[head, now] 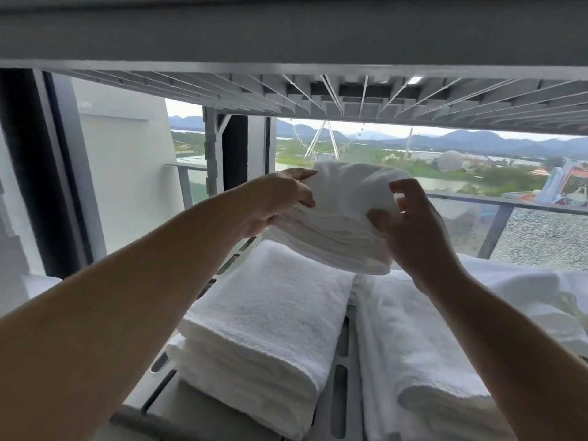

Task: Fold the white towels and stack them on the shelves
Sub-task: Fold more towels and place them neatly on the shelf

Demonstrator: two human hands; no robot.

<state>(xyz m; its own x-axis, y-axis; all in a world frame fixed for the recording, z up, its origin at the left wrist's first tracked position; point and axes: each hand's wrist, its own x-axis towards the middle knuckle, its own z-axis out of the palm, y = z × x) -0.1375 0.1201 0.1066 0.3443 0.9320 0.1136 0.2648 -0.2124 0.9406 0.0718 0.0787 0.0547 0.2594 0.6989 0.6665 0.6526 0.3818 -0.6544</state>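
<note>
- White folded towel bundle [343,218] is gripped at its ends by left hand [273,202] and right hand [410,227], fingers curled round it.
- It hangs above two towel stacks [267,329] on the grey slotted shelf [340,393].

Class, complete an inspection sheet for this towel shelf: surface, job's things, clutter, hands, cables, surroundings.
Surface: grey slotted shelf, towels lying on it.
Job's things: pile of small folded towels held at the far ends of the left towel stack and right towel stack.
Clutter: rumpled white cloth at far right.
Hands: left hand and right hand both grip the pile.
Cables: nothing seen.
Surroundings: upper shelf overhead; balcony railing and Ferris wheel outside.
</note>
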